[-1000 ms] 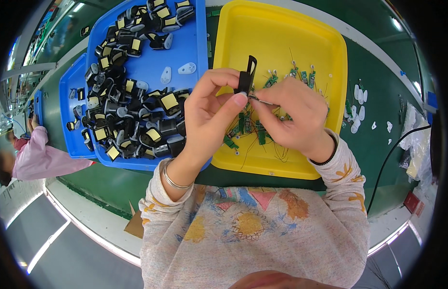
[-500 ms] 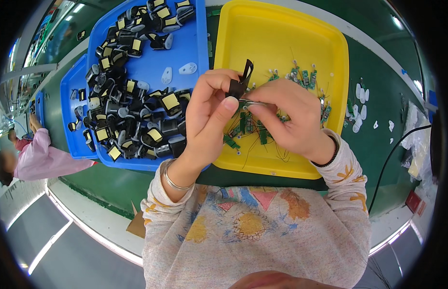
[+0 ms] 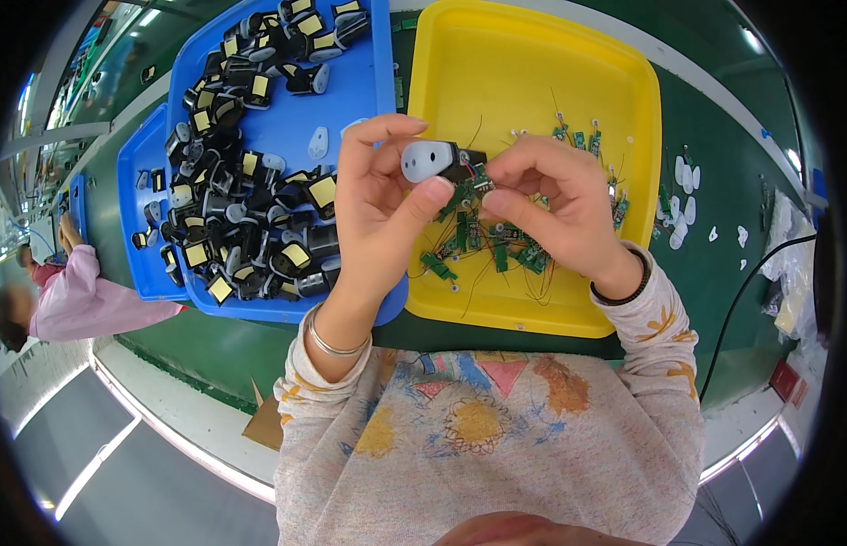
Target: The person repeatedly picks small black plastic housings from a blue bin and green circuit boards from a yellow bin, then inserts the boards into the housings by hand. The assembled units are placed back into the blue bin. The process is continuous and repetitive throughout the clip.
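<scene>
My left hand [image 3: 376, 205] holds a small black plastic housing by its sides, its grey oval cover [image 3: 427, 161] turned up toward me. At the housing's right end, my right hand [image 3: 564, 200] pinches a small green circuit board [image 3: 481, 180] between thumb and fingertips. Thin coloured wires show between the board and the housing; whether they are joined inside is hidden. Both hands are above the yellow tray [image 3: 533, 55], where several green circuit boards [image 3: 501, 258] with thin wires lie loose. Left of my left hand, the blue tray [image 3: 383, 68] holds a heap of black housings [image 3: 232, 214] with pale yellow pads.
Loose white oval covers [image 3: 687, 177] lie on the green table right of the yellow tray. A black cable [image 3: 737, 289] and clear plastic bags [image 3: 783, 273] are farther right. A smaller blue tray [image 3: 128, 196] stands at the left, near a person in pink [image 3: 87, 291].
The housing has been turned over in my left hand, so its grey cover now faces up. My right fingers have shifted slightly right and the circuit board has come into sight.
</scene>
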The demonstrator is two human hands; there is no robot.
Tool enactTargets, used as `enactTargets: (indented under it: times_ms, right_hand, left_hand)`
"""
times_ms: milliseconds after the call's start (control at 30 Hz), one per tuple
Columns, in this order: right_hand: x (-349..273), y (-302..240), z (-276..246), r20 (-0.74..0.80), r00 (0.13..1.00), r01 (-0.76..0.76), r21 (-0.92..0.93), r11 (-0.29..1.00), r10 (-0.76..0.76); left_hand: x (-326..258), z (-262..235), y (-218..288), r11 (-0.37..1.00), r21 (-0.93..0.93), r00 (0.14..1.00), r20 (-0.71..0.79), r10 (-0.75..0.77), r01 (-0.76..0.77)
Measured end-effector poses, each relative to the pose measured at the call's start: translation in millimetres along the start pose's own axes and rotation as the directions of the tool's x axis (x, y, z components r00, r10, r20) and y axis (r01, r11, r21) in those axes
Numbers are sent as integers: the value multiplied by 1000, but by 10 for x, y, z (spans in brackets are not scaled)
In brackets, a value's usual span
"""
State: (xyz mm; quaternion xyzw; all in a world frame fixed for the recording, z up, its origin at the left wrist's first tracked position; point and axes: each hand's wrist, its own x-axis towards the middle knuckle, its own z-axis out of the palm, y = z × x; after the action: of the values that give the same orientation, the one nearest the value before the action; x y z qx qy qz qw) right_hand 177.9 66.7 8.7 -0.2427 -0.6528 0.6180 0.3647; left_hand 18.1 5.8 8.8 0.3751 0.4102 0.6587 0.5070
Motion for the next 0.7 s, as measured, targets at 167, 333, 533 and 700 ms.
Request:
enactTargets:
  times_ms: [167,333,533,700]
  right_hand:
    - [-22,-34,9,37,987,-161,244,956,156]
    - [1,-22,8,35,976,-214,344,914,215]
    - [-4,-16,29,50,961,-268,416,869,272]
    - [-10,-24,40,74,948,-308,449,839,309]
  left_hand:
    - [4,-74,18,990,-34,990,21,-140,140]
    - [14,-34,31,984,123,990,42,-137,131]
    - [5,23,-21,973,230,997,51,-53,40]
    - [-23,-3,-36,893,451,1000,3,-9,7]
